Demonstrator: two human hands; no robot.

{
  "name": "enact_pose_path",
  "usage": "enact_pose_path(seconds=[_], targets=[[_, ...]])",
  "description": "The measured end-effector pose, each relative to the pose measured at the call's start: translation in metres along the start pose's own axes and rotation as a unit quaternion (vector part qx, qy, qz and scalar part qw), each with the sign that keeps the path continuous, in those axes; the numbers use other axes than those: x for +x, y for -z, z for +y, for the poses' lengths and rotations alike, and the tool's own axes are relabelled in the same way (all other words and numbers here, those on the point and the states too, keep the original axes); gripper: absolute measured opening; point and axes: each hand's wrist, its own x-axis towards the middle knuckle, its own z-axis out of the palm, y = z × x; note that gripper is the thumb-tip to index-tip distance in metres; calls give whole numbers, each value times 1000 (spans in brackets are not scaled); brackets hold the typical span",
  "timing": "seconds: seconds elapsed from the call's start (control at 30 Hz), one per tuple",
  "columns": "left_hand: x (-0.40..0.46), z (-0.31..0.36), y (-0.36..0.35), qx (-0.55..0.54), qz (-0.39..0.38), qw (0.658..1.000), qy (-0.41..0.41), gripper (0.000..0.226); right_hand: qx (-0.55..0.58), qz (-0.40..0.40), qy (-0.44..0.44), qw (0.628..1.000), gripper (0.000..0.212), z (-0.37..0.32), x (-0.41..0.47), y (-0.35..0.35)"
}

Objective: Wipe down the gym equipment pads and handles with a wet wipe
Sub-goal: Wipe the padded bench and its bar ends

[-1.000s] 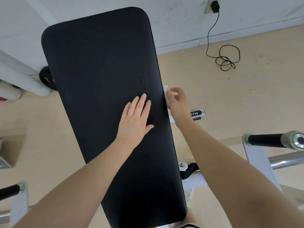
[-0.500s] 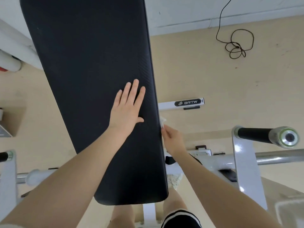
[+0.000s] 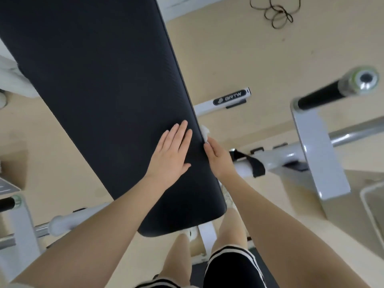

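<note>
A long black bench pad (image 3: pixel 99 84) runs from the upper left down to the lower middle of the head view. My left hand (image 3: pixel 171 156) lies flat on the pad near its right edge, fingers together, holding nothing. My right hand (image 3: pixel 218 157) presses against the pad's right side edge, gripping a white wet wipe (image 3: pixel 204 132) that sticks out above the fingertips. A black-gripped handle with a chrome end cap (image 3: pixel 324 94) juts out at the right on a white upright.
White frame tubes (image 3: pixel 278 156) and a base bar marked BRTW (image 3: pixel 230 98) lie under the pad. Another black handle (image 3: pixel 7 203) and a bar (image 3: pixel 62 222) are at the lower left. A coiled black cable (image 3: pixel 276 13) lies on the beige floor. My legs stand below the pad's near end.
My right hand has slid the wipe down the pad's right edge toward the near end. The left hand stays flat on the pad. The view has tilted downward.
</note>
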Motion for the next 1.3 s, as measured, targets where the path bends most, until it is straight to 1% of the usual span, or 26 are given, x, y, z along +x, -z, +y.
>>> enact_pose_path(seconds=[0.07, 0.17, 0.23, 0.33, 0.4, 0.43, 0.53, 0.6, 0.67, 0.73, 0.83, 0.9, 0.97, 1.03, 1.07, 1.17, 1.23, 1.3], targets=[[-12, 11, -12, 4, -8, 1000, -27, 101, -16, 35, -38, 999, 27, 32, -28, -6], [-33, 26, -31, 32, -26, 995, -87, 106, -52, 86, -89, 991, 37, 73, -65, -19], [-47, 31, -41, 64, -40, 989, -125, 108, -62, 119, -110, 985, 36, 92, -80, -28], [-65, 34, -56, 129, -62, 976, -162, 110, -44, 164, -109, 979, 24, 85, -80, -35], [-73, 36, -60, 159, -79, 970, -167, 109, -22, 164, -90, 982, 36, 70, -73, -35], [-76, 37, -62, 166, -89, 967, -170, 108, -34, 154, -77, 984, 40, 65, -69, -35], [-80, 38, -69, 171, -91, 966, -170, 104, -101, 135, -44, 985, 39, 74, -68, -32], [-82, 38, -76, 158, -91, 970, -164, 97, -108, 130, -47, 985, 38, 94, -81, -31], [-84, 42, -79, 130, -110, 973, -154, 95, -98, 117, -91, 984, 35, 123, -101, -31], [-86, 48, -81, 118, -114, 975, -146, 90, -87, 104, -131, 982, 33, 147, -121, -30], [-89, 55, -83, 113, -106, 978, -143, 84, -100, 77, -160, 979, 36, 152, -122, -22], [-89, 57, -82, 107, -114, 978, -136, 84, -75, 70, -148, 984, 36, 138, -104, -17], [-88, 58, -82, 102, -116, 980, -128, 87, -26, 72, -124, 989, 38, 123, -83, -17], [-89, 59, -83, 92, -119, 981, -125, 89, 15, 74, -115, 991, 39, 118, -76, -19], [-89, 60, -84, 86, -118, 982, -122, 89, 17, 72, -118, 990, 38, 121, -78, -19], [-93, 59, -86, 60, -111, 986, -111, 85, 19, 75, -181, 981, 38, 147, -100, -19], [-98, 61, -87, 43, -90, 990, -99, 84, 75, 83, -243, 964, 40, 164, -113, -25], [-106, 62, -89, 10, -88, 993, -81, 83, 134, 107, -300, 938, 40, 177, -121, -33]])
